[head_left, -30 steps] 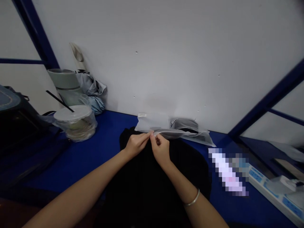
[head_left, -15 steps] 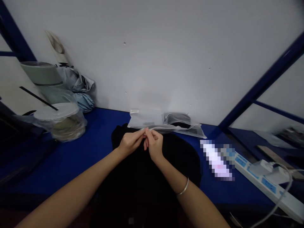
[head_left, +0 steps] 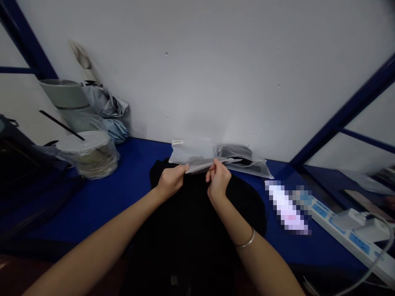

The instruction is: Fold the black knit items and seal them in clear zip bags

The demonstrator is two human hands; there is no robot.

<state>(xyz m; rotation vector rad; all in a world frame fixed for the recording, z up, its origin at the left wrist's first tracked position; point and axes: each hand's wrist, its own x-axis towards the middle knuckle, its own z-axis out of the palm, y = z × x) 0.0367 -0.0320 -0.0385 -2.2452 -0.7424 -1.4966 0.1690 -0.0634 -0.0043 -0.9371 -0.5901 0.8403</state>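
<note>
My left hand (head_left: pixel 172 180) is closed in a pinch on the left corner of a translucent zip bag (head_left: pixel 201 165). Farther right along the bag's near edge, my right hand (head_left: pixel 219 181) pinches it between thumb and fingers. The edge sticks out a little to the right past those fingers. Behind it, against the wall, lies a frosted bag (head_left: pixel 191 151) with a small white label at its top left. Beside that, another clear bag (head_left: pixel 257 167) holds something dark. Black cloth (head_left: pixel 197 218) lies below both hands.
To the left stand a lidded cup (head_left: pixel 95 156) with a black straw in a plastic bag, a green tumbler (head_left: pixel 66 94) and a folded umbrella (head_left: pixel 115 129). A pixelated bright item (head_left: pixel 285 207) and a power strip (head_left: pixel 336 230) with chargers lie right on the blue table (head_left: pixel 117 201).
My right hand has moved right along the bag's edge, away from my left hand. They were together before. The view has shifted slightly.
</note>
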